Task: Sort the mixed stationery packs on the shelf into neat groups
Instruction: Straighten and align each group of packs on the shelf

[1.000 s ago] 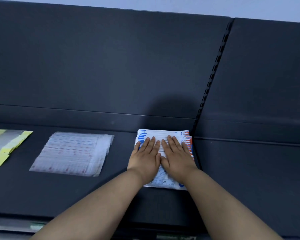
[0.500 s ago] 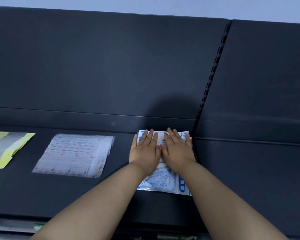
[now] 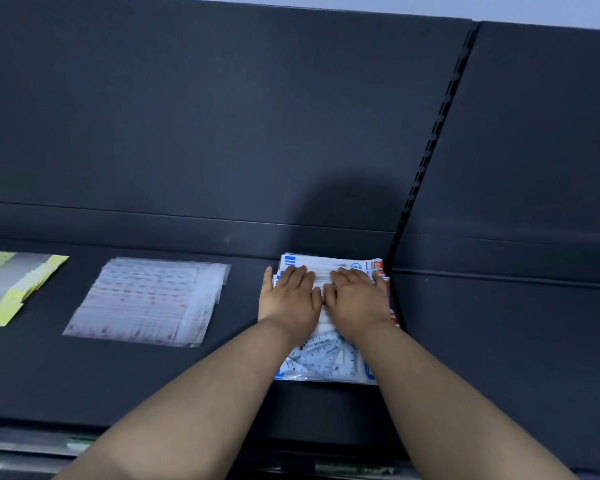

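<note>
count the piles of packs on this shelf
3. A yellow-edged pile at the far left, cut off; a clear red-printed pile in the middle; a blue-and-white pile at the right, under the left hand and right hand. More may lie beyond the left edge.

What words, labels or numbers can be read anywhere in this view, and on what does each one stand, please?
"SET SQUARE", faint and only probably so: on the top pack of the blue-and-white stack, near the wrists.
Blue and orange print on that stack: too blurred to read.
Red print on the clear packs: too blurred to read.
Yellow-edged packs: no legible text.
</note>
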The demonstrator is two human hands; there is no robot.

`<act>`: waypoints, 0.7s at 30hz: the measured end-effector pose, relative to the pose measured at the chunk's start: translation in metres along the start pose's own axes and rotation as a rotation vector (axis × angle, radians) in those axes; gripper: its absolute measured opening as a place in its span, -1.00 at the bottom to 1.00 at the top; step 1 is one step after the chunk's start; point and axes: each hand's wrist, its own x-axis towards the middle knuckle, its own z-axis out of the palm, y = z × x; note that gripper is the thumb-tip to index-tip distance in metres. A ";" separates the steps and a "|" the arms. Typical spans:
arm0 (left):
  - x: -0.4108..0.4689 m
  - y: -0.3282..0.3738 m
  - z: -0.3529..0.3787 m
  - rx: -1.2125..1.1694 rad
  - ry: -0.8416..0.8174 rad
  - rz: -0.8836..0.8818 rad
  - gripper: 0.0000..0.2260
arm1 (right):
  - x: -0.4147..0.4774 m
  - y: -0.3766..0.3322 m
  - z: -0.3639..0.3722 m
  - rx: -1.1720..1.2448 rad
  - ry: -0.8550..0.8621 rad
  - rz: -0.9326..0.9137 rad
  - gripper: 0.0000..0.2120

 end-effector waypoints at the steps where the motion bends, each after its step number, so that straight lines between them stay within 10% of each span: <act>1: 0.000 0.000 0.000 0.007 -0.009 0.006 -0.54 | 0.000 -0.001 0.000 -0.010 0.003 0.015 -0.54; 11: -0.004 0.002 0.004 0.051 -0.075 0.105 -0.54 | -0.006 0.003 0.007 0.124 -0.133 0.003 -0.48; 21: -0.019 -0.013 -0.002 -0.038 0.023 0.094 -0.53 | -0.027 -0.014 -0.008 0.067 0.095 0.008 -0.50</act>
